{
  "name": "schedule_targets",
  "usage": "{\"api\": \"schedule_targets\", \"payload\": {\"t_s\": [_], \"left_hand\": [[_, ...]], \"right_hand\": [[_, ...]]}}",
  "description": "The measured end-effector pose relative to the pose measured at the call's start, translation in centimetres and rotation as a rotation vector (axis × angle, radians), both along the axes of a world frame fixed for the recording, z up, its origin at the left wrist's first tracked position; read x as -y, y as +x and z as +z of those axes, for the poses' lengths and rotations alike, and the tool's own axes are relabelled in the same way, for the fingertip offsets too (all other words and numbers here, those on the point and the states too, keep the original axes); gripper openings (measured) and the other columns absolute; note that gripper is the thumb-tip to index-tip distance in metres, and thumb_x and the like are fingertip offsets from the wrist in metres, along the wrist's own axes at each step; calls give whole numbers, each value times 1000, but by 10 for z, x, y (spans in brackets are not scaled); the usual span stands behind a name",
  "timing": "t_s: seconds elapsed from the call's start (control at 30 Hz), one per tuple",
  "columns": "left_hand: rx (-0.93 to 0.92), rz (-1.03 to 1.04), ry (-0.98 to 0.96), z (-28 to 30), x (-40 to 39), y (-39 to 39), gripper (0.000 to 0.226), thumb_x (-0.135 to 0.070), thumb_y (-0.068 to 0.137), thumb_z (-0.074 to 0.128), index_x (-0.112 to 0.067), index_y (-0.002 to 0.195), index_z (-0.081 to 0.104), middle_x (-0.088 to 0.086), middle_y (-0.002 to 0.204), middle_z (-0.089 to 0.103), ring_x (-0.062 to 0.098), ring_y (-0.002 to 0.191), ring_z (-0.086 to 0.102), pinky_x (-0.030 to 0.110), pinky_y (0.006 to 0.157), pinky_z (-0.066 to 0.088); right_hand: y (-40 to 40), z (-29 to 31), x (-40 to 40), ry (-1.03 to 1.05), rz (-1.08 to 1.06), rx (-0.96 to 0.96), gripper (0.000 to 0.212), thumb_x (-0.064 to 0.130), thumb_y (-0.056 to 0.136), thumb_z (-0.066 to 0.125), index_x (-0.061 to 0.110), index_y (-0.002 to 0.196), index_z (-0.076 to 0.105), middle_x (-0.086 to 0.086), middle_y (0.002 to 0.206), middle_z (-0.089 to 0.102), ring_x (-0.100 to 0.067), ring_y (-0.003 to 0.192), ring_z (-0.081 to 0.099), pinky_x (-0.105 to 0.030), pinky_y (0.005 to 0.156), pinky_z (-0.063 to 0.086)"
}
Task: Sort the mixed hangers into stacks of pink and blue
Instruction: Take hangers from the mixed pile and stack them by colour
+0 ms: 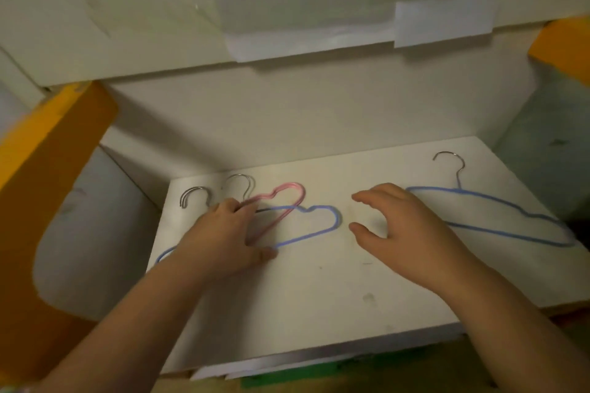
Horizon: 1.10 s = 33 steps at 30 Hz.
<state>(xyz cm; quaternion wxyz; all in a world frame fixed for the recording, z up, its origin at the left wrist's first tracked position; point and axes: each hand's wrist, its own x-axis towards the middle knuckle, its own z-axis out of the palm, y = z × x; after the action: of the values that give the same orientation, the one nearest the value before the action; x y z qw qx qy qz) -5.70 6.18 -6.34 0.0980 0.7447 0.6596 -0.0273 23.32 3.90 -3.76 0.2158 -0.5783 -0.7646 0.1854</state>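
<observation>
Hangers lie on the white board (319, 297): the left hand (223, 242) presses flat on a pink hanger (281, 198) crossing a blue hanger (319, 217); the right hand (405, 233) hovers with fingers spread, beside another blue hanger (498, 217).

A white board (319, 297) fills the middle and lies flat. It has small grey smudges on it, with one dark spot (368, 298) near its front edge. Behind it, at 12 o'clock, stands a pale wall (287, 112). White paper sheets (443, 24) are stuck high on that wall. An orange post (48, 150) leans at 9 o'clock. Another orange piece (565, 48) shows at 2 o'clock. A strip of green (287, 375) peeks out under the board at 6 o'clock.
</observation>
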Motion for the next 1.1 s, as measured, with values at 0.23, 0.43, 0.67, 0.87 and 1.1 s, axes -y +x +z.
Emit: {"api": "schedule_targets", "payload": {"t_s": [0.23, 0.43, 0.67, 0.87, 1.1], "left_hand": [[51, 153, 134, 10, 19, 10, 93, -85, 53, 51, -37, 134, 47, -5, 111, 48, 20, 109, 47, 34, 93, 45], [147, 323, 323, 31, 56, 8, 84, -83, 59, 54, -30, 125, 55, -5, 111, 51, 20, 111, 48, 32, 92, 45], [189, 372, 358, 43, 85, -2, 95, -84, 63, 53, -28, 139, 45, -9, 120, 46, 12, 113, 47, 26, 91, 43], [235, 343, 383, 47, 89, -12, 92, -84, 62, 53, -31, 137, 47, -12, 115, 45, 10, 108, 49, 23, 88, 44], [273, 280, 363, 47, 84, -13, 87, -84, 63, 52, -34, 134, 48, -14, 112, 46, 7, 104, 48, 21, 85, 44]], "right_hand": [[26, -30, -23, -64, 45, 18, 43, 44, 85, 62, 30, 125, 57, 17, 121, 50, -5, 111, 52, -28, 95, 45], [-13, -43, -44, 1, 215, 149, 46, 43, 81, 64, 25, 123, 60, 9, 117, 54, -17, 109, 53, -33, 93, 46], [-116, -34, -73, 45, 570, 284, 76, 67, 68, 65, 32, 133, 48, 7, 138, 46, -17, 127, 45, -37, 106, 34], [-169, -24, -91, -64, 754, 343, 85, 66, 58, 66, 40, 135, 43, 16, 140, 46, -11, 128, 45, -35, 104, 40], [-155, -17, -93, -71, 677, 301, 78, 75, 53, 60, 53, 125, 42, 21, 118, 49, -8, 107, 54, -32, 86, 50]]}}
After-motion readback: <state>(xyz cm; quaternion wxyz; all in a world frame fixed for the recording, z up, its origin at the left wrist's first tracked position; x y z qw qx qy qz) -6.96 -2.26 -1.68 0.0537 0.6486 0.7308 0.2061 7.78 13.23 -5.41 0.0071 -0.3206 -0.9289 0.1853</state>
